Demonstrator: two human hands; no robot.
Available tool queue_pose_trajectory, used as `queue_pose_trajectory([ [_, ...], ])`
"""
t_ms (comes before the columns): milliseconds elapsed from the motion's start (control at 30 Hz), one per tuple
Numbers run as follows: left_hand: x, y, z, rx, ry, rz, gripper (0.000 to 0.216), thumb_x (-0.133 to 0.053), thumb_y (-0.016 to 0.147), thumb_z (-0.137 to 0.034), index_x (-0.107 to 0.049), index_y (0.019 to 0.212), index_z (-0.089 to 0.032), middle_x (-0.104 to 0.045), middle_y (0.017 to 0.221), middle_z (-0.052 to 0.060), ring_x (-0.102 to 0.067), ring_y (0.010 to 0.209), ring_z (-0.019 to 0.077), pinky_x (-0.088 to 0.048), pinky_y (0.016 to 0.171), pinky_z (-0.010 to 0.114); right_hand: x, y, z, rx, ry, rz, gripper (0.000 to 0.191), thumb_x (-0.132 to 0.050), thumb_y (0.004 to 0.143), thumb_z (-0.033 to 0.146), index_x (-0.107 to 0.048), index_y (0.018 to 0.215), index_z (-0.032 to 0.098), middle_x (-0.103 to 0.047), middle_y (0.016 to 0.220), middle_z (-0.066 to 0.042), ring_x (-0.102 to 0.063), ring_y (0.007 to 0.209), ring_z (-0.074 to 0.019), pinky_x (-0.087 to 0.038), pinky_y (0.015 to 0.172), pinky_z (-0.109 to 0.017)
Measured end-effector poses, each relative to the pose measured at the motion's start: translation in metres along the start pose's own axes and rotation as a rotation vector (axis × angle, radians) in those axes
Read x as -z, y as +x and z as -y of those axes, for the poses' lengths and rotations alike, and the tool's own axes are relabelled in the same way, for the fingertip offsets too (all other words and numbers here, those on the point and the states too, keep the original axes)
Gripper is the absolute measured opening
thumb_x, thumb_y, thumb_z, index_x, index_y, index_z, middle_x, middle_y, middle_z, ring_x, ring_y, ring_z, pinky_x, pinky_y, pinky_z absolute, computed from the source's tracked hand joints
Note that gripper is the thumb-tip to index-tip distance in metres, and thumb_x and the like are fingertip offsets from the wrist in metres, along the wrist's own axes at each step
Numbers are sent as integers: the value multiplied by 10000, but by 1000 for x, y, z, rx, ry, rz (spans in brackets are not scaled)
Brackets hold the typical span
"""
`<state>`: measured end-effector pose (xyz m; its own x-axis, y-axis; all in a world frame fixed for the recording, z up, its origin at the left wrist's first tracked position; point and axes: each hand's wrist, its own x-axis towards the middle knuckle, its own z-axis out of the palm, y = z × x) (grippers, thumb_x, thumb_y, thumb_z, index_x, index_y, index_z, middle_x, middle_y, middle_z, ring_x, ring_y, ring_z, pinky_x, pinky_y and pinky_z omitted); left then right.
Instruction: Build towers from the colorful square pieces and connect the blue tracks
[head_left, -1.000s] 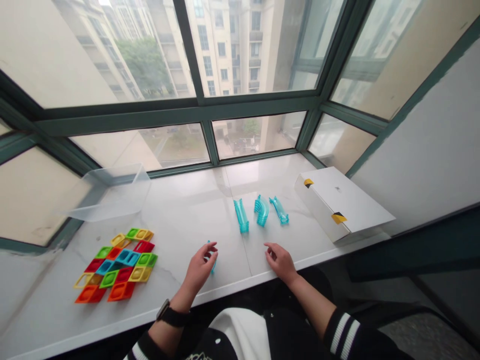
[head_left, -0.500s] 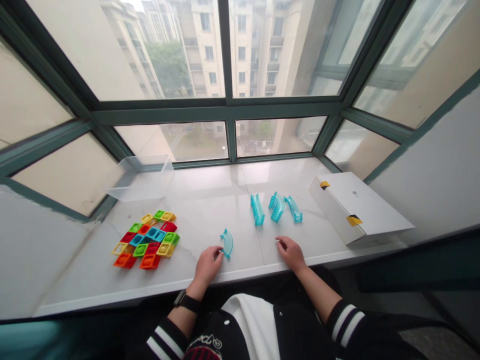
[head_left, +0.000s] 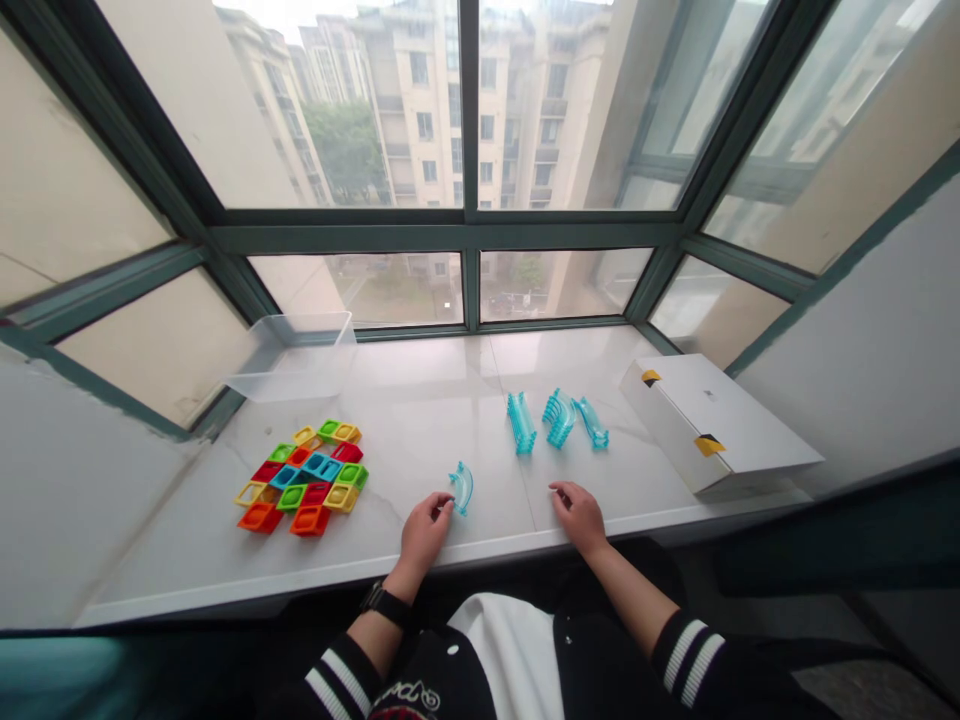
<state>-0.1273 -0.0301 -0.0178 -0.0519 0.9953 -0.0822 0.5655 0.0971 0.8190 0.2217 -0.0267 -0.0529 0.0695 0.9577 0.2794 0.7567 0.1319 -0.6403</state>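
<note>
A curved, translucent blue track piece [head_left: 463, 489] stands on the white counter. My left hand [head_left: 427, 528] is at its left side, thumb and fingers pinched on its edge. My right hand [head_left: 579, 514] rests near the counter's front edge with loosely bent fingers and nothing in them. Beyond it are more blue track pieces: a straight stack [head_left: 521, 424], a curved stack [head_left: 559, 418] and a single wavy piece [head_left: 592, 424].
Coloured diamond-shaped blocks [head_left: 304, 480] lie grouped at the left. Behind them stands a clear plastic bin [head_left: 300, 360]. A white box [head_left: 720, 420] with yellow-and-black tabs is at the right. Window frames [head_left: 435, 238] border the counter's back.
The view has shifted slightly. The curved track piece looks turned a little in my left hand, its ribs showing more. My right hand has barely moved.
</note>
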Motion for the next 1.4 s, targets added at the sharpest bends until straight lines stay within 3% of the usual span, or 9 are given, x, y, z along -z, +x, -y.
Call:
queue_pose_trajectory([
  [200,-1,-1,2,-30,42,-11,278,-537,956,-425,-743,1008,-246,-782,936,32,-712,862,228,-511,785,332,0,-1,-2,24,-18,13,259,-525,941,265,-774,1010,238,-788,935,-58,-721,845,-241,-532,846,-364],
  [367,-6,-8,7,-204,157,-119,261,-524,976,-399,-725,1018,-238,-768,989,66,-697,920,253,-520,874,388,-2,-1,0,52,-77,21,265,-509,973,274,-770,995,233,-788,966,-67,-721,927,-260,-497,876,-380],
  [467,-7,-10,8,-258,162,-119,265,-514,989,-407,-721,1011,-242,-762,1003,71,-696,935,258,-526,891,404,-3,-2,0,63,-92,22,269,-506,977,275,-770,991,230,-787,972,-73,-717,941,-260,-488,875,-379],
  [667,-4,-9,7,-198,93,-109,292,-533,966,-440,-749,1014,-248,-772,984,62,-698,874,243,-550,857,399,-1,1,2,-1,-15,39,264,-526,952,291,-777,1013,238,-787,959,-69,-718,898,-259,-525,876,-407],
  [767,-3,-6,2,-144,9,-98,289,-557,954,-461,-745,1014,-249,-778,986,55,-701,851,228,-563,833,383,0,5,19,9,132,67,263,-539,944,291,-768,1059,232,-774,935,-65,-716,823,-235,-575,822,-391],
  [867,-7,-3,-13,-151,-99,-74,310,-572,952,-491,-738,1005,-234,-779,1003,68,-713,852,226,-575,771,361,2,9,50,95,308,179,289,-562,952,273,-737,1178,237,-751,955,-53,-713,802,-204,-604,744,-343],
  [1033,-15,-2,-56,-260,-187,-47,284,-602,974,-482,-732,1018,-233,-766,1008,64,-716,870,213,-584,771,348,6,18,101,312,433,314,455,-645,965,248,-628,1417,301,-703,1146,-63,-714,907,-184,-632,826,-347],
  [1167,-17,2,-87,-361,-227,-41,217,-622,996,-424,-725,999,-234,-749,985,50,-705,866,192,-574,766,319,12,23,115,359,425,212,326,-627,1002,240,-676,1319,298,-674,1159,-71,-723,900,-189,-629,862,-370],
  [1400,-31,23,-130,-442,-247,-1,194,-630,1002,-383,-736,1011,-221,-728,1008,59,-693,837,172,-572,727,294,35,36,103,325,391,7,169,-616,1030,281,-714,1167,266,-705,1060,-74,-708,872,-212,-623,846,-375],
])
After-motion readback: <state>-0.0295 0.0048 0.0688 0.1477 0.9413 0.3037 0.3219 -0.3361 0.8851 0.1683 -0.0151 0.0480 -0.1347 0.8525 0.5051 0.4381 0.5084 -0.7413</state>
